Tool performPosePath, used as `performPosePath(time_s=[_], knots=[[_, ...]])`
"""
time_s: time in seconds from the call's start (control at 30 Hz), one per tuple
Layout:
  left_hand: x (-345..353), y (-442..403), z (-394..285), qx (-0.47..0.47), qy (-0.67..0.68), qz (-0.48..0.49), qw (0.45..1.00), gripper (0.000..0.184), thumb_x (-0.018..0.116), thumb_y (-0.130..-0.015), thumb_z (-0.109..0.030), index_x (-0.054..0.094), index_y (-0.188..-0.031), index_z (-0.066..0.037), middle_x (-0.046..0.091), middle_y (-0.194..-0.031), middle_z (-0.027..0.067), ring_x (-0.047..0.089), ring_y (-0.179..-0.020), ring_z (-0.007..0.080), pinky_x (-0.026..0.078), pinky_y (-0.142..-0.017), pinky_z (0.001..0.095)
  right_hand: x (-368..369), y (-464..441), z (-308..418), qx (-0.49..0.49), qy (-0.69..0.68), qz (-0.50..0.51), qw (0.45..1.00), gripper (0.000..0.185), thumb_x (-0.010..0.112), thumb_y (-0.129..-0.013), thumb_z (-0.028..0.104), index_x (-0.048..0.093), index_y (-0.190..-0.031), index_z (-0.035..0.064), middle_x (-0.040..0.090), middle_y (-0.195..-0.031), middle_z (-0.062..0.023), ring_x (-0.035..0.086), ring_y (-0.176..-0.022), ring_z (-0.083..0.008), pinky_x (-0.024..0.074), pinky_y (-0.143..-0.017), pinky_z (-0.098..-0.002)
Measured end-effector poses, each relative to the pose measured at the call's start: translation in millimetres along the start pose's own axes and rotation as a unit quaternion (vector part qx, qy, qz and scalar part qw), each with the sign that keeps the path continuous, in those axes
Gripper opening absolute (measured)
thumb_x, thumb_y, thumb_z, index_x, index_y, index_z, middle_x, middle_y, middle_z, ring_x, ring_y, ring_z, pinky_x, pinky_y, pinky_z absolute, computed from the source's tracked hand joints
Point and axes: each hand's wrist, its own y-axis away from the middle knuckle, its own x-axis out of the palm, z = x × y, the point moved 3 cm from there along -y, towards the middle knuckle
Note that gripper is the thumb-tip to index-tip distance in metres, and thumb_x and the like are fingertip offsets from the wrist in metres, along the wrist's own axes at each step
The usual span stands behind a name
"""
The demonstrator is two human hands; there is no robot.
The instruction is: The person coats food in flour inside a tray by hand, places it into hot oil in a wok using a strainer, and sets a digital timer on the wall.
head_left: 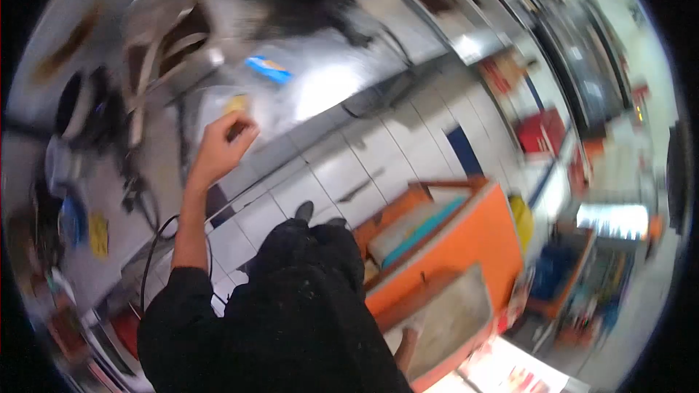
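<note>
My left hand [227, 144] is raised at the near edge of a metal counter [280, 113]. Its fingers are curled in, and whatever they may hold is hidden. Just beyond the knuckles shows a small yellow thing [237, 104], too blurred to name; I cannot tell whether the hand touches it. A blue packet-like thing [268, 69] lies farther back on the metal. Low in the view, my right hand [408, 347] is partly seen beside an orange cabinet [480, 229]. Motion blur hides its fingers.
Several dark pans [76, 105] are at the left, with a yellow packet-like item [98, 234] nearer me. A cable [149, 262] hangs by the left counter. White floor tiles [346, 164] run between counter and cabinet. A red box-like thing [540, 132] stands farther right.
</note>
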Motion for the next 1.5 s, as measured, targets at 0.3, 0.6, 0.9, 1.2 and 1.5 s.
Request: performPosePath(time_s=[0.3,0.6,0.9,1.2,1.5], knots=[[232.1,74.8,94.3,-0.169,0.046,0.486,0.856,0.02,0.055,-0.088,-0.021,0.058,-0.084,-0.002,0.054,-0.067,0.0004,0.051,-0.064,0.0082,0.043,-0.058,0.0239,-288.9,2.9,225.2,0.386,-0.182,0.091,0.9,0.052,0.054,-0.081,0.033,0.048,-0.124,0.0049,0.039,-0.136,-0.0162,0.041,-0.122,-0.0332,0.0386,-0.098,-0.038],[270.1,160.1,293.9,-0.259,-0.137,0.506,0.811,0.021,0.053,-0.084,-0.02,0.06,-0.085,-0.001,0.062,-0.073,0.0119,0.061,-0.058,0.0183,0.049,-0.05,0.0297,-164.6,14.3,199.1,0.175,0.032,-0.062,0.982,0.113,0.081,-0.051,0.033,0.019,-0.142,0.009,0.039,-0.136,-0.0166,0.036,-0.124,-0.0392,0.04,-0.093,-0.0393],[282.0,153.7,292.7,-0.332,-0.133,0.488,0.796,0.015,0.05,-0.086,-0.017,0.055,-0.087,-0.003,0.057,-0.063,0.0068,0.055,-0.048,0.0161,0.044,-0.041,0.0289,-248.0,-59.1,161.3,0.287,-0.223,-0.002,0.932,0.055,0.053,-0.08,0.043,0.048,-0.122,0.0087,0.062,-0.103,-0.017,0.056,-0.099,-0.0362,0.0487,-0.077,-0.04],[293.1,138.7,272.5,-0.329,-0.065,0.466,0.819,0.013,0.051,-0.085,-0.015,0.054,-0.089,-0.004,0.057,-0.066,0.0087,0.055,-0.049,0.0159,0.043,-0.041,0.027,-218.1,5.4,213.3,0.188,-0.139,-0.144,0.962,0.054,0.047,-0.086,0.036,0.041,-0.129,0.0034,0.039,-0.133,-0.0234,0.038,-0.122,-0.0379,0.0326,-0.101,-0.0421],[279.5,163.2,304.8,-0.355,-0.105,0.479,0.796,0.017,0.05,-0.081,-0.013,0.058,-0.087,0.0,0.059,-0.067,0.0135,0.06,-0.053,0.0226,0.049,-0.045,0.0341,-198.9,-27.1,187.7,0.165,-0.026,-0.226,0.96,0.085,0.06,-0.07,0.045,0.028,-0.138,0.0042,0.014,-0.148,-0.0163,0.003,-0.137,-0.0375,0.0011,-0.109,-0.0512]])
